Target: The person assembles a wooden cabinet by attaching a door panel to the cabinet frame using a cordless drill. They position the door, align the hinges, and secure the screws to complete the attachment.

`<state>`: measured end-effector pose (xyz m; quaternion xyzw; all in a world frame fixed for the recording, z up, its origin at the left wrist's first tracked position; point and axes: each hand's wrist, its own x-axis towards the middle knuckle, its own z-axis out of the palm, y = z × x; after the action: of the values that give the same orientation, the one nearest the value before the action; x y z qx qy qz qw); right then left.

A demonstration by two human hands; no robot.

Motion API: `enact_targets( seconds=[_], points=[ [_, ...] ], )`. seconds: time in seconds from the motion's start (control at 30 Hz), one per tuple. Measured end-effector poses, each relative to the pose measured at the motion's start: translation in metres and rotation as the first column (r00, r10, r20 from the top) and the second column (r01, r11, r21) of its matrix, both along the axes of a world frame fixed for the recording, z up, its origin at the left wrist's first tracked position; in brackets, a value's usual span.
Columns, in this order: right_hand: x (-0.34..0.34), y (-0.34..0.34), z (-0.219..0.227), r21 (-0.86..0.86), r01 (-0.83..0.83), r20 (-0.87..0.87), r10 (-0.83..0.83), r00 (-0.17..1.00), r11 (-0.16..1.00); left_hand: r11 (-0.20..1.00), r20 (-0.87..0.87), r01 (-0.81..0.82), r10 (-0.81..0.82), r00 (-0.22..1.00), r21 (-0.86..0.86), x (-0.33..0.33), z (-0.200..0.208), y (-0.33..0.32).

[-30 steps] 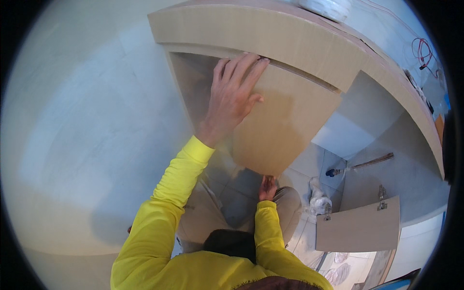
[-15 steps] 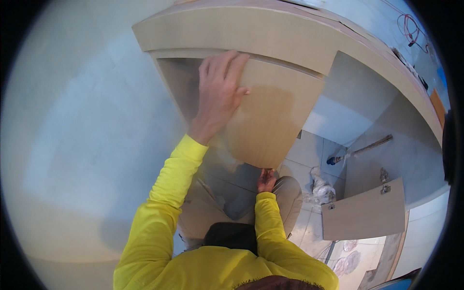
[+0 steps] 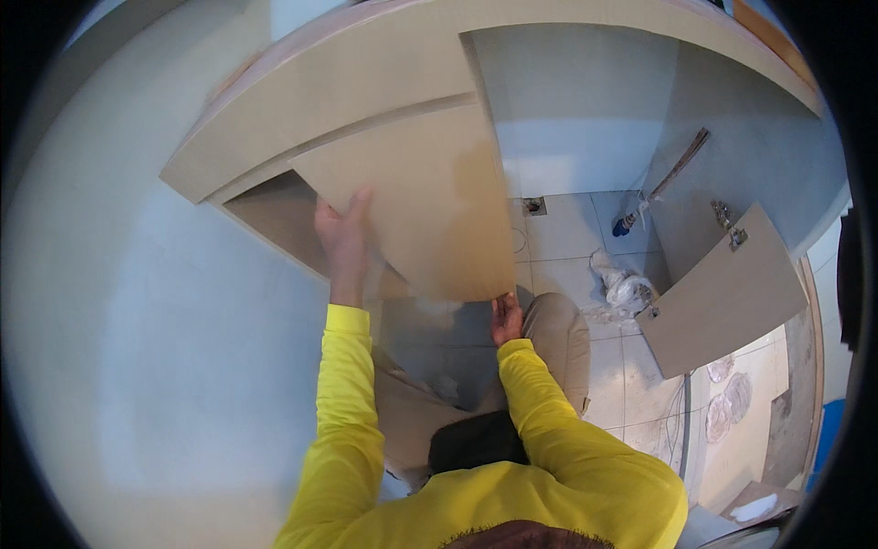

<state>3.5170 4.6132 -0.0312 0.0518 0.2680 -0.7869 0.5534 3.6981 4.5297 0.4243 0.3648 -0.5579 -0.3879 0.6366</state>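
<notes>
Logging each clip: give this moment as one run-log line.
left hand: grips left edge of flat beige wooden cabinet panel | right hand: supports panel's lower corner | second beige door: open, right

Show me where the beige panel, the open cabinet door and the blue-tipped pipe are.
beige panel (image 3: 430, 201), head view, middle of its face.
open cabinet door (image 3: 722, 293), head view, centre of its flat face.
blue-tipped pipe (image 3: 625, 223), head view, its blue end.

A plain beige panel (image 3: 430, 201) (no grain or pattern showing) sits under the matching beige cabinet front (image 3: 366, 82), with bright yellow sleeves (image 3: 352, 403) below the panel and pale grey-white floor tiles (image 3: 567, 238) to its right.
</notes>
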Motion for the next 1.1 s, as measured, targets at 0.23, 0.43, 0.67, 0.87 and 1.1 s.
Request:
enact_targets(
  seconds=[0.23, 0.43, 0.67, 0.87, 1.1],
  points=[
    [-0.001, 0.003, 0.008, -0.157, -0.025, -0.082, 0.013, 0.997, 0.987, 0.994, 0.022, -0.057, 0.059, 0.998, -0.092, -0.013, 0.005, 0.007],
    [-0.013, 0.009, 0.011, -0.039, 0.028, -0.060, -0.030, 0.998, 0.999, 0.994, 0.013, -0.068, 0.070, 0.997, -0.082, -0.008, -0.021, -0.019],
    [0.000, 0.002, 0.031, 0.101, 0.055, 0.004, -0.056, 0.998, 0.993, 0.991, -0.009, -0.051, 0.050, 0.999, -0.121, -0.006, -0.008, -0.014],
    [-0.003, 0.012, 0.049, 0.119, 0.094, 0.013, -0.096, 0.995, 0.988, 0.992, -0.004, -0.040, 0.039, 0.999, -0.121, -0.010, -0.015, -0.017],
    [-0.006, 0.012, 0.053, 0.186, 0.087, 0.118, -0.110, 0.987, 0.979, 0.992, 0.009, -0.043, 0.044, 0.999, -0.118, -0.002, -0.019, -0.026]
  ],
)
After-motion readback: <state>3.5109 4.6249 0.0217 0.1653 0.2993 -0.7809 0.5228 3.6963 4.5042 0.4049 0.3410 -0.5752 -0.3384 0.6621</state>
